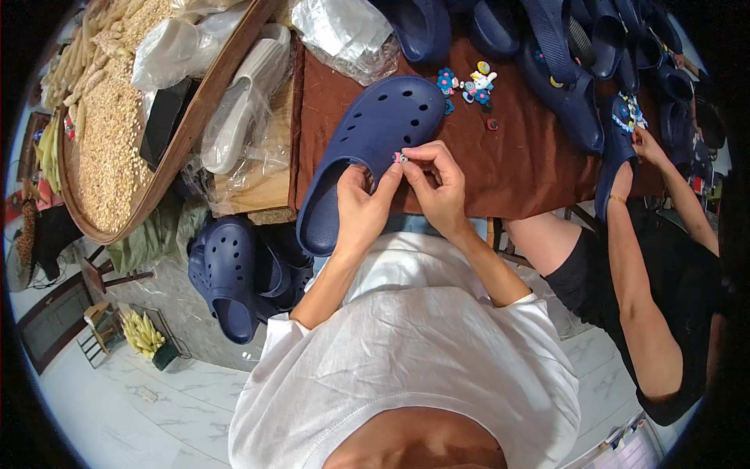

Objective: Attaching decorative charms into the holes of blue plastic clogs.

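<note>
A navy blue clog (363,129) with round holes in its upper rests across the brown cloth (516,172) before me. The fingers of my left hand (363,207) reach into its foot opening, partly hidden, and the thumb lies outside on the upper. Between the fingertips of my right hand (441,191) is a small pink and white shoe charm (400,158), held at the clog's side edge and touching or nearly touching my left thumb. Beyond the toe lie several colourful shoe charms (476,87), with a small red charm (491,124) apart from them.
More navy clogs (562,94) crowd the far right; others (230,270) sit low at the left. White clogs in plastic (242,102) lie beside a round tray (129,227) of corn kernels. At right, a co-worker's hands (644,148) handle a clog with charms.
</note>
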Demonstrator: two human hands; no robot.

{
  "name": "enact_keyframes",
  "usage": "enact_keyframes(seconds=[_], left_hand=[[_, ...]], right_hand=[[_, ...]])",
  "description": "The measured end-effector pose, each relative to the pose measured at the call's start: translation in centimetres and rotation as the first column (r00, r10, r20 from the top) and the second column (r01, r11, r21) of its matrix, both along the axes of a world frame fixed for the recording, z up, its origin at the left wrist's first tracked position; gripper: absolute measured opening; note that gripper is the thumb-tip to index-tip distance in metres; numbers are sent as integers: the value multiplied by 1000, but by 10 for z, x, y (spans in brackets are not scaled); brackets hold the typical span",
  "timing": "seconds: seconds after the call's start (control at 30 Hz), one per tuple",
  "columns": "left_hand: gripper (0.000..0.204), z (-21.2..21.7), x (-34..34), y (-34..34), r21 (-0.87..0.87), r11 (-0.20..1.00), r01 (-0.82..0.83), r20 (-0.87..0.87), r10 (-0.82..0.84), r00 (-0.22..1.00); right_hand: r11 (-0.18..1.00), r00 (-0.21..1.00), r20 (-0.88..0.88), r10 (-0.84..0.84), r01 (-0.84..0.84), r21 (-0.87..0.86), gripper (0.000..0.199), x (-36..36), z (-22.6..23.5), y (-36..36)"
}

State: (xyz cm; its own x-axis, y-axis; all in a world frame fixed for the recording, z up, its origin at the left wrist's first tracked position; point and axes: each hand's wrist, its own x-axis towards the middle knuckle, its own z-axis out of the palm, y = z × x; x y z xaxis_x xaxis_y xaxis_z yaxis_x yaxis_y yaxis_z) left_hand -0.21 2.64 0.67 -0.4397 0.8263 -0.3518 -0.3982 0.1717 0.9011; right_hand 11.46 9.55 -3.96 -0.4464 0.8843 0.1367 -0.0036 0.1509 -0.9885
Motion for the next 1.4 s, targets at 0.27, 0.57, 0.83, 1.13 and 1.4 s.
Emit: enact_keyframes(seconds=[0.27, 0.57, 0.83, 1.13, 1.4], left_hand=[[26, -4, 3, -1, -17, 1000, -18, -9, 18, 1000], [43, -1, -25, 4, 20, 995, 100, 152, -102, 983], [57, -6, -24, 10, -9, 997, 77, 261, -72, 963], [56, -9, -25, 10, -24, 999, 31, 254, -24, 967], [50, -8, -25, 11, 5, 999, 48, 298, -47, 953]], right_hand=[[1000, 998, -61, 7, -9, -29, 13, 3, -5, 1], [974, 953, 272, -135, 77, 215, 15, 26, 8, 32], [900, 813, 539, -221, -43, 433, 28, 32, -8, 83], [892, 774, 577, -262, -34, 451, 23, 28, -16, 92], [884, 860, 447, -248, 12, 467, 15, 33, 12, 66]])
